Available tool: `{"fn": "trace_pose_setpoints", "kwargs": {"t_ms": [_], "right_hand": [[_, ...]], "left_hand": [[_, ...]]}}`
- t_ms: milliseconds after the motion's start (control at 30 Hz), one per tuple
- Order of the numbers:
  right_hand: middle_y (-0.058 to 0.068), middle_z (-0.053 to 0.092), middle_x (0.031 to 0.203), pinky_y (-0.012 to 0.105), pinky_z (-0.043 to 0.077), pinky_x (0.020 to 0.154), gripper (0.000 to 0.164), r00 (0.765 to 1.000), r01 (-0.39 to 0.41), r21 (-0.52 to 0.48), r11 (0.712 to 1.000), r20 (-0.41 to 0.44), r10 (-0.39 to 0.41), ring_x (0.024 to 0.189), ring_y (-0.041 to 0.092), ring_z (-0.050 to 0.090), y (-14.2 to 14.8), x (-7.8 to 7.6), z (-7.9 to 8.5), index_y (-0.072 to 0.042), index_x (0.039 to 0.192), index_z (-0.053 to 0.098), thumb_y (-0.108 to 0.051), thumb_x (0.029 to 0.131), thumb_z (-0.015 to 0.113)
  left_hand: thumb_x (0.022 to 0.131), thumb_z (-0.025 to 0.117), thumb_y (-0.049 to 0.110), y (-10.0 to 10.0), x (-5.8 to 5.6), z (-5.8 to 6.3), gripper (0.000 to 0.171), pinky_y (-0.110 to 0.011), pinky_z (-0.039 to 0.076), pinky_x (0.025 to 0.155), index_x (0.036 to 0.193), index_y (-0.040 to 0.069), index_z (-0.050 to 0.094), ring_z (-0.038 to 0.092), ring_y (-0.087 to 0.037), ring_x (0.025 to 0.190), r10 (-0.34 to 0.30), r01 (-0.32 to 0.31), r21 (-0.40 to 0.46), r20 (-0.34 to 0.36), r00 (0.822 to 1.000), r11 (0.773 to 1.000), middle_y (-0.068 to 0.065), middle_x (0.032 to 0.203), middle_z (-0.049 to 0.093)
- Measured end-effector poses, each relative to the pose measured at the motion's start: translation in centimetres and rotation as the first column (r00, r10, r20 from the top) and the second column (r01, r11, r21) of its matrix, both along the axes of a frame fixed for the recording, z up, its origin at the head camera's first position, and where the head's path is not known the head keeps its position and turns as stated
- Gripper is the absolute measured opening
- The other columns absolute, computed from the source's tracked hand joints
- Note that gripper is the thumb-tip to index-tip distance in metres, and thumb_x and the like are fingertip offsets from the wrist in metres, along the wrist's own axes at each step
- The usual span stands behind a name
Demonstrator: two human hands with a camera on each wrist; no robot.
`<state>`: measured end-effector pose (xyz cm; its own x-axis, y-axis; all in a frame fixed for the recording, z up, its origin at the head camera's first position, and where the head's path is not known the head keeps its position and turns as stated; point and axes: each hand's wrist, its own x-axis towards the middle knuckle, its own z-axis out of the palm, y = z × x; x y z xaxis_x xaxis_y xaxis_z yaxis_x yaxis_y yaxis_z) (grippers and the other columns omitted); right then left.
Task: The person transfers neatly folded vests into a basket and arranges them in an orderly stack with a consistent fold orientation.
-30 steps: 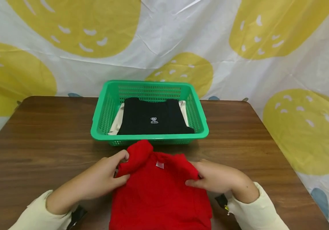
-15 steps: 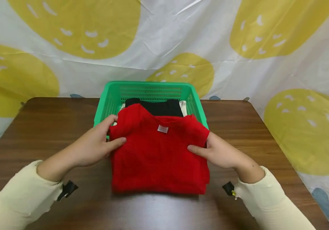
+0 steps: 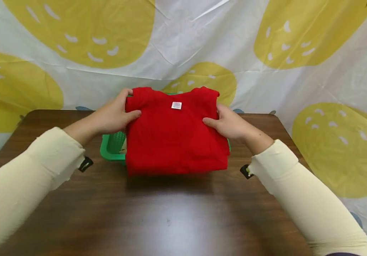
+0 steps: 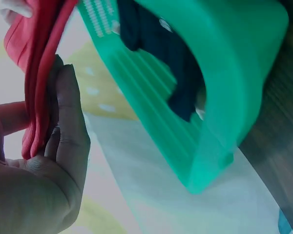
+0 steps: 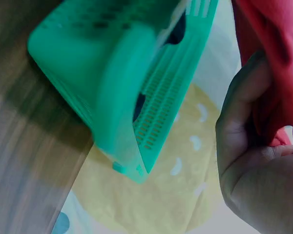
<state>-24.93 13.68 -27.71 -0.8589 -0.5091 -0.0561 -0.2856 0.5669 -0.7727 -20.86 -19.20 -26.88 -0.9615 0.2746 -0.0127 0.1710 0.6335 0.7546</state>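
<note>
A folded red shirt (image 3: 174,140) with a white neck label (image 3: 176,105) hangs above the green basket (image 3: 109,152), hiding most of it in the head view. My left hand (image 3: 111,113) pinches the shirt's left edge near the shoulder, thumb in front and fingers behind. At the opposite edge, my right hand (image 3: 231,122) grips the cloth the same way. The folded layers (image 4: 39,73) lie between thumb and fingers in the left wrist view. Inside the basket, a black garment (image 4: 158,53) shows below the raised shirt.
The basket stands on a brown wooden table (image 3: 170,220), near its back edge. Behind it hangs a white curtain (image 3: 234,42) with large yellow shapes. Something pale lies in the basket beside the black garment.
Both hands have lifted the red shirt up and forward from the table's front to above the basket. The shirt now covers the black garment in the head view.
</note>
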Motion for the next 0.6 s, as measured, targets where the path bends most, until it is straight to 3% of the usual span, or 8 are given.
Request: {"fn": "trace_pose_setpoints", "kwargs": {"t_ms": [100,200,333,467,600], "right_hand": [[0.014,0.061,0.124,0.035,0.054,0.088,0.038,0.999,0.038,-0.008,0.999,0.029,-0.037,0.099,0.024,0.066,-0.9,-1.4,-0.1,-0.008,0.139,0.043,-0.016,0.103,0.054],[0.014,0.058,0.126,0.037,0.054,0.091,0.039,0.997,0.071,0.012,0.997,0.039,-0.071,0.103,0.026,0.064,-1.6,-2.4,-0.7,-0.006,0.139,0.042,-0.015,0.103,0.052],[0.017,0.053,0.135,0.041,0.049,0.101,0.046,0.995,0.085,0.063,0.994,0.05,-0.088,0.115,0.029,0.058,-2.6,-3.3,-2.2,-0.004,0.146,0.036,-0.013,0.103,0.051],[0.017,0.034,0.157,0.044,0.04,0.113,0.064,0.991,0.069,0.152,0.986,0.1,-0.084,0.138,0.031,0.041,-3.3,-3.8,-3.4,-0.002,0.157,0.017,-0.01,0.102,0.049],[0.018,0.035,0.156,0.043,0.041,0.111,0.067,0.994,0.045,0.25,0.967,0.082,-0.067,0.137,0.031,0.041,-3.6,-4.1,-4.4,-0.001,0.156,0.018,-0.004,0.098,0.051]], "left_hand": [[0.103,0.051,0.015,-0.2,-1.7,-0.3,0.061,-0.045,0.044,0.102,0.148,-0.006,0.016,0.052,-0.038,0.12,0.018,-0.021,-0.048,-0.051,0.999,0.999,-0.03,0.137,0.045],[0.102,0.05,0.013,-0.3,-2.9,-0.8,0.061,-0.052,0.033,0.113,0.148,-0.009,0.016,0.043,-0.042,0.13,0.033,-0.038,-0.08,-0.071,0.997,0.996,-0.033,0.141,0.041],[0.102,0.048,0.013,-0.4,-3.9,-1.9,0.06,-0.055,0.033,0.114,0.149,-0.007,0.016,0.042,-0.044,0.132,0.042,-0.048,-0.155,-0.041,0.998,0.987,-0.035,0.145,0.038],[0.102,0.048,0.011,-0.5,-4.7,-3.5,0.059,-0.056,0.037,0.112,0.149,-0.006,0.017,0.046,-0.046,0.129,0.028,-0.03,-0.236,-0.011,1.0,0.971,-0.035,0.145,0.04],[0.102,0.048,0.009,-0.4,-5.1,-4.9,0.06,-0.055,0.044,0.104,0.15,-0.005,0.017,0.053,-0.045,0.12,0.014,-0.011,-0.282,0.009,1.0,0.959,-0.035,0.142,0.045]]}}
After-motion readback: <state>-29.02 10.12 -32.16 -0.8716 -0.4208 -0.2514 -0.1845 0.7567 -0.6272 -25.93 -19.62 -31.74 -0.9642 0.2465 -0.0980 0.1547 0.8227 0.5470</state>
